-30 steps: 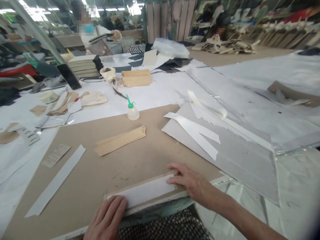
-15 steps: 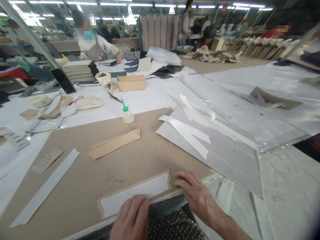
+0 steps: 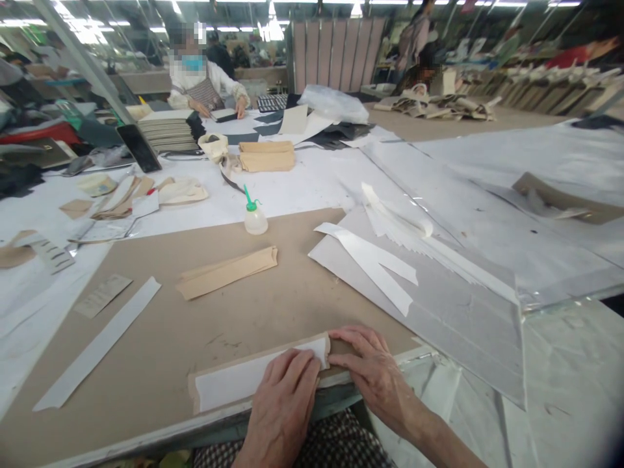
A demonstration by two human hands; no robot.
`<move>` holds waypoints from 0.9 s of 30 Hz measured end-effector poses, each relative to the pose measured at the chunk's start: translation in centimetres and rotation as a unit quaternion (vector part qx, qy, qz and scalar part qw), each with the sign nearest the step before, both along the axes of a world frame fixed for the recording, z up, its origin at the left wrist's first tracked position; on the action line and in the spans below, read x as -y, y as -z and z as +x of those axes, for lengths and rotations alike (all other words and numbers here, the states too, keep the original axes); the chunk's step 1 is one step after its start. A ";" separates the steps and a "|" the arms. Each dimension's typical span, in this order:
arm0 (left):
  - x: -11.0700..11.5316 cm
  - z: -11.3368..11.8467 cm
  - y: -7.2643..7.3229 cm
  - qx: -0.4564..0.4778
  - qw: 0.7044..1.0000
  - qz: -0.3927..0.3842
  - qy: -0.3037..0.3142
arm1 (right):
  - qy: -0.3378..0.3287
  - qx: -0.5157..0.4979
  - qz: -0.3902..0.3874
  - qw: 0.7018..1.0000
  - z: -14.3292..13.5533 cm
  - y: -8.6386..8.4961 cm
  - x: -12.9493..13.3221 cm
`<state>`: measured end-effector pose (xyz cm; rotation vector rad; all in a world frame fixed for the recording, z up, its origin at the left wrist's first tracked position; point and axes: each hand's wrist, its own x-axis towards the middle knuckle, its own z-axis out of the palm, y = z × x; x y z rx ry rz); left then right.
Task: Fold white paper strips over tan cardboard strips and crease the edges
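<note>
A white strip point(image 3: 234, 380) lies on a slightly larger tan piece point(image 3: 192, 394) at the board's near edge, tan borders showing around it. My left hand point(image 3: 287, 396) rests over the right part of the white strip, its fingers side by side and lying on it. At the strip's right end, my right hand point(image 3: 373, 367) touches the tan border with its fingertips. Its fingers are stretched out with a gap between them. My left thumb is hidden beneath the hand.
Beyond the hands lie folded tan pieces point(image 3: 229, 272) and a green-tipped squeeze bottle point(image 3: 256, 221). A long white strip point(image 3: 100, 344) is at left. White strips point(image 3: 370, 263) lie on a grey sheet point(image 3: 453, 312) at right. A masked person point(image 3: 205, 81) works across the table.
My left hand has slid rightward along the white strip. My right hand has moved left to touch the strip's right end. The camera view has shifted slightly.
</note>
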<state>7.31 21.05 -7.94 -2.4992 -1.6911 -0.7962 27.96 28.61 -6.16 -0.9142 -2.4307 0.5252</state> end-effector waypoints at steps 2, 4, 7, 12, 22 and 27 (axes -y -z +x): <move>0.0 0.1 0.1 -0.005 1.000 0.001 -0.003 | 0.005 -0.017 -0.001 1.000 0.0 0.3 0.1; 0.1 0.0 0.2 -0.010 1.000 0.002 -0.006 | 0.006 -0.031 -0.003 1.000 0.2 0.7 0.1; 0.2 0.0 0.5 -0.017 1.000 -0.006 -0.005 | -0.003 -0.036 -0.008 0.999 0.3 0.9 0.0; 0.3 -0.1 0.9 -0.014 1.000 -0.009 -0.005 | -0.011 -0.034 -0.010 0.999 0.2 0.5 -0.1; 0.4 -0.1 0.5 0.002 1.000 0.002 -0.013 | -0.019 -0.012 -0.012 1.000 0.3 0.6 -0.2; 0.5 0.0 0.9 0.001 1.000 0.008 -0.021 | -0.024 -0.025 -0.008 0.999 -0.1 0.7 -0.3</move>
